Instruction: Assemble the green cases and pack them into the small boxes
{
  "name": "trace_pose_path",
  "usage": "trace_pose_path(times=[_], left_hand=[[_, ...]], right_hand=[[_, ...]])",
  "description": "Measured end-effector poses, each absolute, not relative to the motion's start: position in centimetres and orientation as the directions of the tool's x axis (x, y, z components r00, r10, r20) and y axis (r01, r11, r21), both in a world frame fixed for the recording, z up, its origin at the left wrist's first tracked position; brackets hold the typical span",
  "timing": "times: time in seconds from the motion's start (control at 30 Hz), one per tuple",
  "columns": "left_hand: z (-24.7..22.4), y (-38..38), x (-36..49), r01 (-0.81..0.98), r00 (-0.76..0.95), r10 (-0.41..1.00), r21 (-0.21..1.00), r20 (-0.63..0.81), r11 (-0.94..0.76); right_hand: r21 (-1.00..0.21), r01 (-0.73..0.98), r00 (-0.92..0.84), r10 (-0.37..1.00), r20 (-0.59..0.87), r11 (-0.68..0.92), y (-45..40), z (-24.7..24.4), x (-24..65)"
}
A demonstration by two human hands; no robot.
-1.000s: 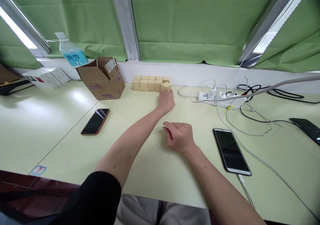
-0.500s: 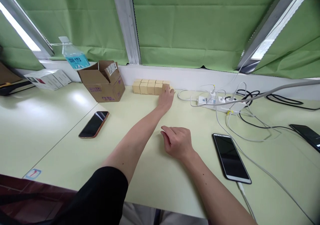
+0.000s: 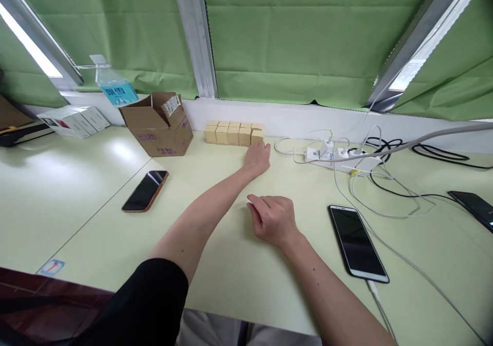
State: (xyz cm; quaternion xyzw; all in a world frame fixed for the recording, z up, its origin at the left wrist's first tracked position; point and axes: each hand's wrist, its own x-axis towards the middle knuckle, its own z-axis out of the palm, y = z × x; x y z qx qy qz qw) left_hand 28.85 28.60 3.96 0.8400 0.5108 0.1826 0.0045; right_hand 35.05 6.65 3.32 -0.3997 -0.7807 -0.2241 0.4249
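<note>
Small cardboard cubes [image 3: 233, 134] stand in a tight double row against the wall at the back of the table. My left hand [image 3: 258, 159] is stretched out to the right end of this row. Its curled fingers are just in front of the last front cube [image 3: 257, 137], touching it or very close. Nothing shows in them, though the fingertips are partly hidden. Closer to me, my right hand [image 3: 271, 217] rests in a loose fist over the table, holding nothing visible.
Left of the cubes stand an opened carton [image 3: 159, 130], a water bottle [image 3: 115, 87] and white boxes [image 3: 75, 121]. A phone [image 3: 145, 191] lies at left, another phone [image 3: 358, 243] at right on a cable. Behind it are a power strip [image 3: 341, 160] and tangled cords.
My left hand has drawn back slightly from the end cube, which now shows its front face. My right hand has stayed in place.
</note>
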Motion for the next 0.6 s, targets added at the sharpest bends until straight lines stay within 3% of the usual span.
trace_pose_path(times=[0.4,0.6], left_hand=[[4.5,30.8,30.4,0.905,0.185,0.979,0.373,0.087,-0.204],[4.7,28.9,28.6,0.847,0.232,0.969,0.473,0.08,-0.242]], right_hand=[[0.013,0.818,-0.329,0.449,0.831,0.575,6.4,3.5,35.0],[0.013,0.824,-0.328,0.457,0.827,0.567,6.7,2.9,35.6]])
